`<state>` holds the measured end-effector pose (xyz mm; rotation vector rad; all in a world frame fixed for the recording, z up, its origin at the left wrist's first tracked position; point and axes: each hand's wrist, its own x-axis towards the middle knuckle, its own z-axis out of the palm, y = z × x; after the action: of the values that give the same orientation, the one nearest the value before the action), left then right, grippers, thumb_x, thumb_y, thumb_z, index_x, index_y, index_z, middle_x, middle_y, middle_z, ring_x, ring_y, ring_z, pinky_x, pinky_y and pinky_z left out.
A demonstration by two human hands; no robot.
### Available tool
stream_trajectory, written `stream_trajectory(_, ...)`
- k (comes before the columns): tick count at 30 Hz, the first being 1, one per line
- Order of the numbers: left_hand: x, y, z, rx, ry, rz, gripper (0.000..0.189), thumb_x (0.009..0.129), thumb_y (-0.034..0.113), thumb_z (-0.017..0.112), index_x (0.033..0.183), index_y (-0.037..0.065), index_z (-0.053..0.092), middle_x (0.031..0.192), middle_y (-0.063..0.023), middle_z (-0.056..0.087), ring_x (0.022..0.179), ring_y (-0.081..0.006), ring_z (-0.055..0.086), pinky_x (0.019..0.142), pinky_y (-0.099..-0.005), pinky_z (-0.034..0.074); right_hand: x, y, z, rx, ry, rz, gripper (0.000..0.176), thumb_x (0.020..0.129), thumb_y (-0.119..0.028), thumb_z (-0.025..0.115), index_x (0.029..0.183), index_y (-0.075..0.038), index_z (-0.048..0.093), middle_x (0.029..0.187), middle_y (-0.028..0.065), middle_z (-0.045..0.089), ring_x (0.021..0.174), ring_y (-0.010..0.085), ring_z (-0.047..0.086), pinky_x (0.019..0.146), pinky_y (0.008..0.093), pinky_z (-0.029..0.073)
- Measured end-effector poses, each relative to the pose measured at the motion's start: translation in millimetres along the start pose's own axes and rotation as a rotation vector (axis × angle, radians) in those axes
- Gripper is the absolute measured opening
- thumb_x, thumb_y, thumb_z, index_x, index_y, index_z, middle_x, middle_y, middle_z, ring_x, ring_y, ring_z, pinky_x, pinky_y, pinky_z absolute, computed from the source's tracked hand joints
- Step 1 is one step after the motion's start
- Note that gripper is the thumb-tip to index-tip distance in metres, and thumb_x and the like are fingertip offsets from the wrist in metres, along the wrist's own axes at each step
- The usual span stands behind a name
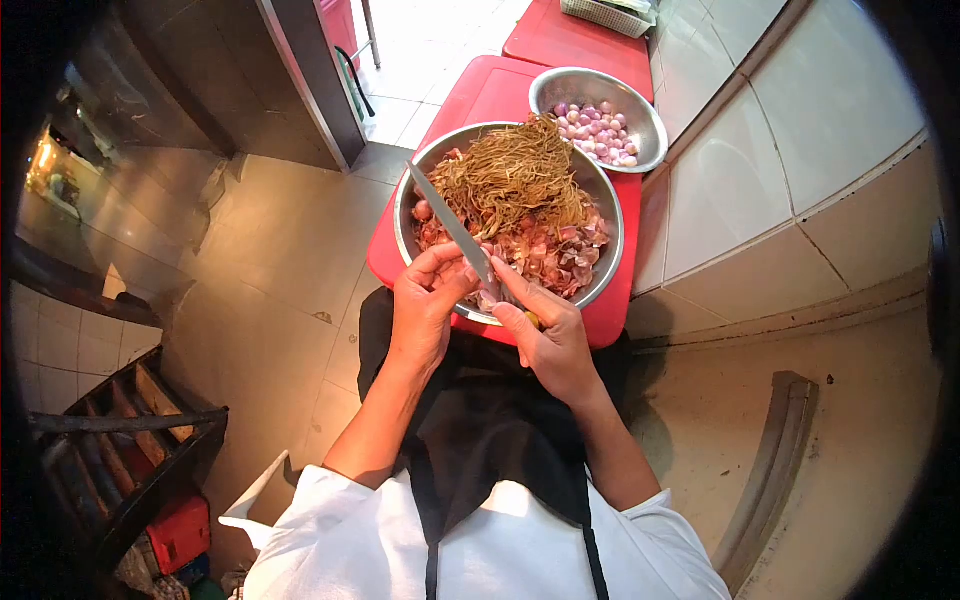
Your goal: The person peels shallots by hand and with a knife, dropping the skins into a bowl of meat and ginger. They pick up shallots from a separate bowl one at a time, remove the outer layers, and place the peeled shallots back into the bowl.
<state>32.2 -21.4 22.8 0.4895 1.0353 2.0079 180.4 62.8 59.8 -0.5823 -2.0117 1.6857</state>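
My right hand (548, 335) is closed around a knife (450, 222), whose long blade points up and left across the large metal bowl (613, 255). A bit of its yellowish handle shows under my fingers. My left hand (428, 298) is closed in a pinch at the base of the blade, on a small pinkish shallot (487, 297) mostly covered by my fingers. Beneath both hands, the large bowl holds reddish shallot skins (560, 258) and a heap of dry brown roots or stalks (520, 175). Some unpeeled shallots (422, 210) lie at its left side.
A smaller metal bowl (655, 130) of peeled shallots (600, 132) stands behind the large one on a red stool or table (470, 85). A tiled wall (740, 200) runs close on the right. At the lower left is a dark slatted rack (130, 420); a basket (605, 15) sits at the back.
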Motion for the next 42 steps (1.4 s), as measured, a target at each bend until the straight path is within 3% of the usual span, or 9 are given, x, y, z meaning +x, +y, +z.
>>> stream_trajectory(3,1,2,1,-0.048,-0.012,-0.043,0.031,0.094,0.003,0.065,0.124,-0.005,0.062,0.111,-0.0128,0.071,0.1,-0.0174,0.069,0.092,-0.0317,0.055,-3,0,-1,0.232,0.012,0.223,0.047,0.1,-0.013,0.061,0.145,-0.004,0.052,0.116,0.0063,0.07,0.064,0.006,0.059,0.056,0.0218,0.048)
stream_trajectory(6,1,5,0,-0.089,-0.053,-0.078,0.033,0.094,0.006,0.065,0.125,-0.004,0.061,0.11,-0.012,0.071,0.098,-0.0169,0.069,0.089,-0.0299,0.056,-1,7,0,0.389,0.1,0.205,0.046,0.102,-0.016,0.059,0.146,-0.006,0.052,0.096,-0.0019,0.067,0.05,-0.0007,0.041,0.042,0.0178,0.033)
stream_trajectory(9,2,7,1,-0.108,-0.068,-0.095,0.035,0.094,0.007,0.065,0.127,-0.004,0.06,0.111,-0.012,0.07,0.097,-0.0172,0.069,0.088,-0.0288,0.056,0,4,-8,0.41,0.098,0.216,0.048,0.103,-0.019,0.057,0.149,-0.007,0.048,0.085,-0.0034,0.064,0.051,0.0001,0.043,0.043,0.0183,0.035)
stream_trajectory(15,5,2,1,-0.147,-0.028,-0.105,0.034,0.094,0.006,0.064,0.126,-0.003,0.06,0.113,-0.0118,0.069,0.099,-0.0174,0.068,0.09,-0.0303,0.056,-3,1,-10,0.33,-0.043,0.199,0.053,0.103,-0.018,0.056,0.153,-0.007,0.043,0.082,-0.0021,0.061,0.05,0.0002,0.044,0.044,0.0187,0.035)
stream_trajectory(24,5,-1,-3,-0.045,-0.028,-0.069,0.031,0.094,0.006,0.069,0.123,-0.002,0.063,0.11,-0.0106,0.071,0.098,-0.0154,0.068,0.089,-0.029,0.056,2,3,-5,0.122,-0.025,0.105,0.05,0.099,-0.013,0.062,0.145,-0.001,0.051,0.126,0.0115,0.067,0.084,0.0082,0.061,0.071,0.0199,0.049)
stream_trajectory(26,5,0,-3,-0.028,-0.037,-0.067,0.031,0.094,0.005,0.069,0.123,-0.002,0.063,0.109,-0.0102,0.071,0.097,-0.0152,0.069,0.088,-0.0285,0.056,2,7,-3,0.149,0.003,0.114,0.049,0.099,-0.014,0.061,0.146,-0.002,0.051,0.125,0.0107,0.067,0.077,0.0058,0.059,0.065,0.0187,0.048)
stream_trajectory(33,6,4,-4,-0.095,-0.086,-0.108,0.034,0.095,0.007,0.066,0.127,-0.003,0.061,0.118,-0.0149,0.069,0.102,-0.0183,0.07,0.092,-0.0295,0.057,1,11,-7,0.305,0.114,0.215,0.046,0.104,-0.018,0.056,0.149,-0.008,0.05,0.09,-0.0018,0.063,0.051,-0.0003,0.043,0.044,0.0173,0.034)
stream_trajectory(36,8,5,-5,-0.146,-0.098,-0.121,0.036,0.097,0.009,0.063,0.13,-0.003,0.059,0.123,-0.0173,0.067,0.105,-0.0199,0.069,0.095,-0.0305,0.057,3,9,-12,0.352,0.097,0.258,0.047,0.106,-0.022,0.052,0.151,-0.008,0.046,0.076,-0.0046,0.054,0.048,0.0018,0.044,0.043,0.0183,0.036)
stream_trajectory(42,11,7,-6,-0.138,-0.085,-0.16,0.037,0.098,0.009,0.06,0.133,-0.004,0.056,0.125,-0.0186,0.065,0.103,-0.0206,0.069,0.094,-0.0293,0.057,3,17,-19,0.332,0.111,0.338,0.049,0.108,-0.029,0.045,0.153,-0.009,0.042,0.075,0.0002,0.057,0.044,0.0057,0.048,0.04,0.0204,0.038)
